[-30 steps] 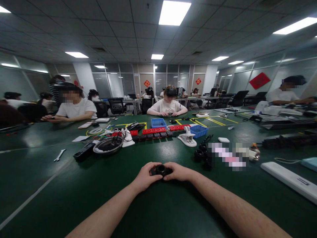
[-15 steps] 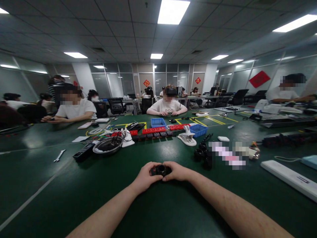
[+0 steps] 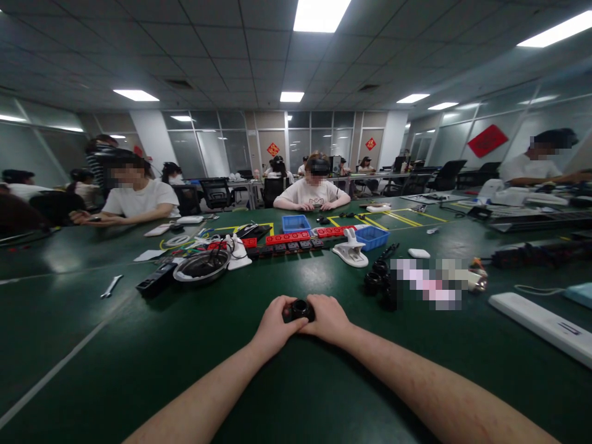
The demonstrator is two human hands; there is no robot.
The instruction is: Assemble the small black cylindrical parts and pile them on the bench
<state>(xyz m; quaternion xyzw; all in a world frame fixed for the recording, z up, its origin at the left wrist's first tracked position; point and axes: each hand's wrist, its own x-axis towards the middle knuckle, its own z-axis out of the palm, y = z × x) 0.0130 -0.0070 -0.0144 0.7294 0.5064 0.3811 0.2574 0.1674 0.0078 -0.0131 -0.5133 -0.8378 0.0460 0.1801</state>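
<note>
Where they meet on smooth green table [image 3: 139, 345], left hand [image 3: 274, 325] and right hand [image 3: 329, 317] both closed around round black part [image 3: 300, 309].

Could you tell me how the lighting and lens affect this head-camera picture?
Head view: ceiling panels blow out white; the green table shows soft glare; wide-angle distortion bends the edges; the small black part between the left hand and right hand stays dim.

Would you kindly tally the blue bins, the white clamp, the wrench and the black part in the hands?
Blue bins: 2
White clamp: 1
Wrench: 1
Black ring-shaped part, held by left hand and right hand: 1
Total: 5
</note>
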